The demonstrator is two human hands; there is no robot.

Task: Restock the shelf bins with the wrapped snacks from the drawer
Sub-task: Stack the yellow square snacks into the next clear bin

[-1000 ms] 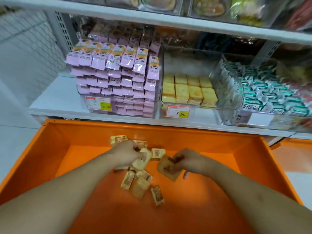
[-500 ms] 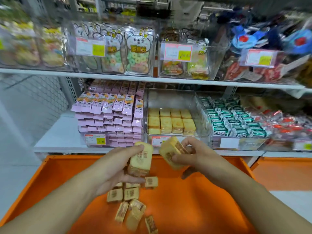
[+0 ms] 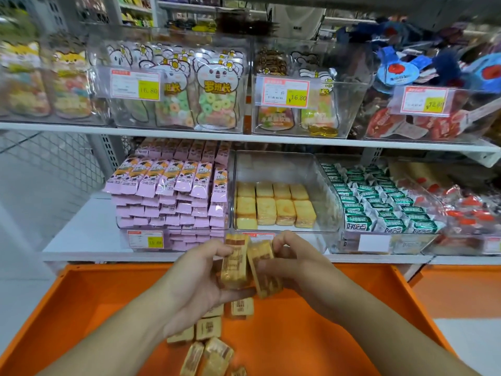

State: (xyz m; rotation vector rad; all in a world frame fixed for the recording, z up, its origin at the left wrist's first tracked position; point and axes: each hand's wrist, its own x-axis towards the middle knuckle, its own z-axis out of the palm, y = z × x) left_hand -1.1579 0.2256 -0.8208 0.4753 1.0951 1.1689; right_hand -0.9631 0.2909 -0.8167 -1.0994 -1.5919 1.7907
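Note:
My left hand (image 3: 200,278) grips a wrapped yellow snack (image 3: 235,263) held upright above the orange drawer (image 3: 339,335). Beside it my right hand (image 3: 295,264) pinches a second wrapped snack (image 3: 264,270), and the two packs touch side by side. Both hands sit just in front of the clear shelf bin (image 3: 322,185), which holds two rows of the same yellow snacks (image 3: 275,206) with room at its back. Several more wrapped snacks (image 3: 208,329) lie loose on the drawer floor under my hands.
A bin of pink packets (image 3: 173,191) stands left of the yellow bin, a bin of green-and-white packets (image 3: 379,202) to its right. The upper shelf (image 3: 244,137) carries bins of bagged gummies with price tags. A wire mesh panel (image 3: 54,164) closes the left side.
Both hands have lifted from the drawer floor, each with a snack, and come together in front of the yellow bin. The view has tilted up toward the shelves.

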